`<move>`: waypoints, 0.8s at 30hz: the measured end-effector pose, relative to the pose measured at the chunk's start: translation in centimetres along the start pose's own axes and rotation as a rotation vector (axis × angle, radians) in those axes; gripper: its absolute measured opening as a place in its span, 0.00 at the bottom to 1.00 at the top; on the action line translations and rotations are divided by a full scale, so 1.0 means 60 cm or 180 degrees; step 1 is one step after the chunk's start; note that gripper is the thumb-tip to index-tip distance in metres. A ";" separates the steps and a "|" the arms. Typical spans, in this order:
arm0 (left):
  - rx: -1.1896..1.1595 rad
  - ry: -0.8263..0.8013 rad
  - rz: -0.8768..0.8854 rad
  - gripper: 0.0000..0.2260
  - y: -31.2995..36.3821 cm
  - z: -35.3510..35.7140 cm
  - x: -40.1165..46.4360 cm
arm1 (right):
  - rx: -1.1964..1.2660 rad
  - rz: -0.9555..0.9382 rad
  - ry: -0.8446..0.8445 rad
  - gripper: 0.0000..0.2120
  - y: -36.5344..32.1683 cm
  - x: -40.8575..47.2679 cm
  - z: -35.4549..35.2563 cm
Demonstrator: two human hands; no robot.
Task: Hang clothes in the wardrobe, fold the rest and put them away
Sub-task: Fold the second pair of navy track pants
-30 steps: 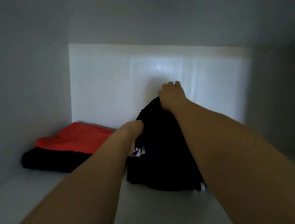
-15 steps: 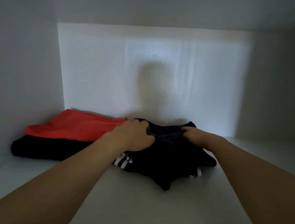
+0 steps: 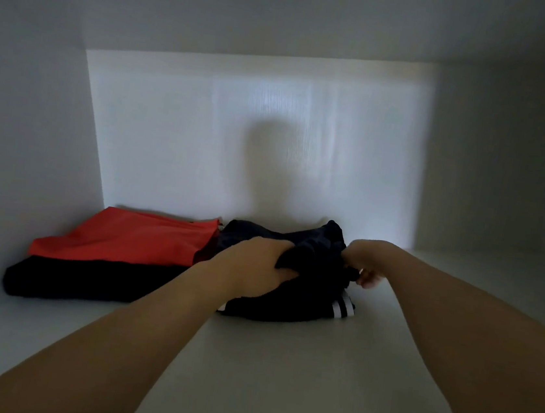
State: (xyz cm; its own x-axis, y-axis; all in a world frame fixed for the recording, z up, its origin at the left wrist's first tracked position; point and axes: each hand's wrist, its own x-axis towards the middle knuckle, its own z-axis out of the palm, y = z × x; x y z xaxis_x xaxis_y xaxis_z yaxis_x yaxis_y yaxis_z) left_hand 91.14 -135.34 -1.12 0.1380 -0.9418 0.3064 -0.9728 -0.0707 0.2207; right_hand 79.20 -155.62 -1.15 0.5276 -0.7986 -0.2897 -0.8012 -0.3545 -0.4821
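A bunched black garment with white stripes lies on the white wardrobe shelf, near the back wall. My left hand grips its top fabric from the left, fingers curled into the cloth. My right hand pinches the garment's right edge, fingers curled round a fold. Both forearms reach in from the bottom of the view. Part of the garment is hidden under my left hand.
To the left, a folded red garment lies on top of a folded black one, close to the left side wall. The back wall stands just behind the clothes. The shelf runs on to the right.
The black garment came down from being held upright to lying on the shelf. My right hand moved from its top to its right edge, and the pile now looks more compact.
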 end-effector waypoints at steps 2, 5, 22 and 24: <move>-0.0280 0.0352 -0.0049 0.08 0.008 -0.007 0.008 | 0.0471 -0.0161 0.0251 0.07 -0.019 0.009 -0.001; -0.0428 0.0276 -0.0006 0.11 0.026 0.013 0.013 | 0.1004 -0.0573 0.0801 0.13 -0.049 0.027 -0.004; 0.0645 -0.0534 -0.0572 0.34 0.054 0.000 0.010 | 0.0539 -0.1188 0.1271 0.20 0.016 -0.029 0.025; 0.0635 -0.0217 -0.0629 0.31 0.052 -0.015 -0.006 | 0.0487 -0.1349 0.1378 0.21 0.018 -0.064 0.020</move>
State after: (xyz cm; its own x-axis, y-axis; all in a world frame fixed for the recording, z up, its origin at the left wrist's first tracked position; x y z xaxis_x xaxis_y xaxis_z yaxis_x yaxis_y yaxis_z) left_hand 88.25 -134.92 0.29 0.3223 -0.9228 0.2112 -0.9466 -0.3120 0.0814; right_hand 76.65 -152.34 -1.57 0.6029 -0.7398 0.2986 -0.4809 -0.6357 -0.6039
